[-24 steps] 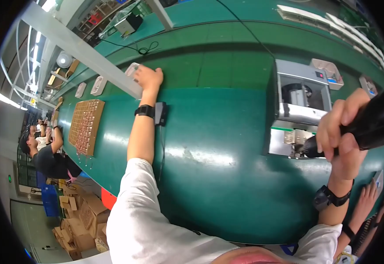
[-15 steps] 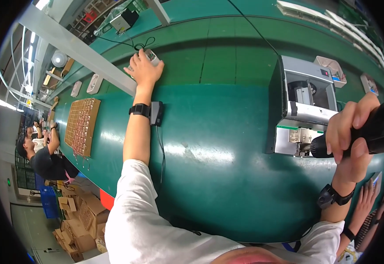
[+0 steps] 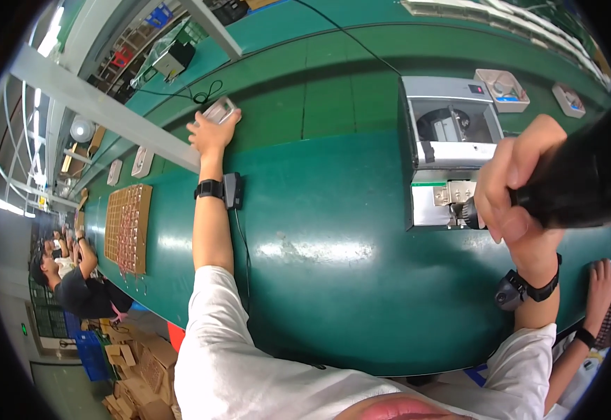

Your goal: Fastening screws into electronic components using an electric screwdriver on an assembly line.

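My left hand (image 3: 213,134) is stretched to the far side of the green bench, fingers and thumb around the near end of a small pale tray (image 3: 219,110). What lies in the tray is too small to make out. My right hand (image 3: 519,185) is closed around a black cylindrical thing (image 3: 578,185) at the right, close to the camera and partly blurred. Its ridged end shows beside my fingers, in front of a grey and black bench machine (image 3: 452,129) with a round part behind its window and metal fittings below.
A divided cardboard box (image 3: 127,227) with reddish parts stands at the left. A grey post (image 3: 102,105) crosses near my left hand. Pale bins (image 3: 502,91) stand behind the machine. One co-worker sits at the far left; another's hand (image 3: 600,287) rests at the right.
The view has turned, shifting the machine leftward in the picture. More of the tray shows beyond my left fingers. My right fingers have drawn closer together on the black thing. The co-worker's right-side hand has moved.
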Demonstrator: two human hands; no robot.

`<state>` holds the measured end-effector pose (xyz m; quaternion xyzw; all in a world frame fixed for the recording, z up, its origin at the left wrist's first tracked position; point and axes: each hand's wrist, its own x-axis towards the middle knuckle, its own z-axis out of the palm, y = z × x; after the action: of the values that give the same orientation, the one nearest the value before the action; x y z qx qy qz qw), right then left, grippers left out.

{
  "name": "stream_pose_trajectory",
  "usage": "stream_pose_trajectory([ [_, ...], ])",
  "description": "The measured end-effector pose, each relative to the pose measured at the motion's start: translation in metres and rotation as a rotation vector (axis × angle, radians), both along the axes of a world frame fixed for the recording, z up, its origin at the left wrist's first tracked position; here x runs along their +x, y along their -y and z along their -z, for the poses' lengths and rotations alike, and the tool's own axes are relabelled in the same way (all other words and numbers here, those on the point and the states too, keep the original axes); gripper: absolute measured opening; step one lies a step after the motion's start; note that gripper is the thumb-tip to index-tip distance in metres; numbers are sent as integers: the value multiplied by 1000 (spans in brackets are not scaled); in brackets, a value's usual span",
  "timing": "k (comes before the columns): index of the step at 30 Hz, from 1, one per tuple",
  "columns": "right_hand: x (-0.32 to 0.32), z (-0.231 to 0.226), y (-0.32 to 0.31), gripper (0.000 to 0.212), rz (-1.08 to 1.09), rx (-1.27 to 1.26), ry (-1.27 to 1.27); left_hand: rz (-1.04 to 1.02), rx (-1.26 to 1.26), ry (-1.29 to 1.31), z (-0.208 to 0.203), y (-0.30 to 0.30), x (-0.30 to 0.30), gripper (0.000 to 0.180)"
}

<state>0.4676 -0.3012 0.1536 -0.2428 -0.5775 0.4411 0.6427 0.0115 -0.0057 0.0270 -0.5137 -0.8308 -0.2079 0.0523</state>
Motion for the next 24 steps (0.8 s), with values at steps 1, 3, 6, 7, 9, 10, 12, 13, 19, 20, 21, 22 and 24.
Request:
stream_pose_trajectory([
  [1, -2, -1, -2, 57, -53, 9, -4, 45, 26, 28, 2, 4, -2, 126],
  [3, -8, -2, 1, 58, -15, 54, 45, 169, 137, 50, 3, 0, -2, 123],
  [6, -9, -6, 4, 59, 128, 93, 168, 307, 62, -39, 12, -5, -2, 118],
  [7, -5, -8, 1, 58, 98, 162, 251, 356, 21, -81, 13, -8, -3, 118],
  [9, 2, -11, -6, 58, -98, 81, 236, 451, 122, 63, 11, -11, -5, 111],
  [10, 3, -11, -7, 54, -162, 50, 154, 509, 138, 204, 9, -10, -5, 108],
  [12, 3, -9, -8, 44, -49, 117, 158, 559, 217, 305, 4, -4, -2, 104],
  [13, 1, -8, -8, 44, -10, 123, 120, 555, 268, 260, 2, 1, 3, 102],
  [19, -13, -5, 0, 50, 56, 42, -72, 807, 318, 535, 15, 99, 61, 90],
  [20, -12, -7, 0, 50, 63, 36, -63, 895, 329, 570, 18, 124, 72, 95],
  [21, -10, -9, 0, 49, 67, 48, -38, 1017, 298, 649, 21, 154, 80, 99],
  [22, -8, -11, -1, 48, 72, 58, 17, 1139, 251, 644, 20, 182, 83, 101],
  [24, -3, -15, -3, 45, 50, 83, 137, 1363, 206, 603, 18, 228, 93, 106],
])
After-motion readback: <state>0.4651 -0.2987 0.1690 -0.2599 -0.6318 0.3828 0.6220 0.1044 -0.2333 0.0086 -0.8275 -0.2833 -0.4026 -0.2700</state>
